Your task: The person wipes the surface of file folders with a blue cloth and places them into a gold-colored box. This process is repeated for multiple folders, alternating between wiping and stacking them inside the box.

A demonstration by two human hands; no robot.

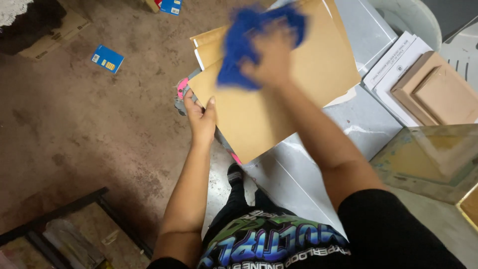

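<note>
A brown board (279, 94) is gripped at its left edge by the left hand (201, 117), thumb on top, and held tilted above the floor (84, 129). A blue cloth (249, 40) is clutched in the right hand (271, 57) and pressed against the board's far part — both are blurred. More boards (435, 89) are stacked to the right; a blue card (107, 59) lies far left.

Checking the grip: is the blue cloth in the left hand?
No, the right hand presses the blue cloth; the left hand holds the brown board.
</note>
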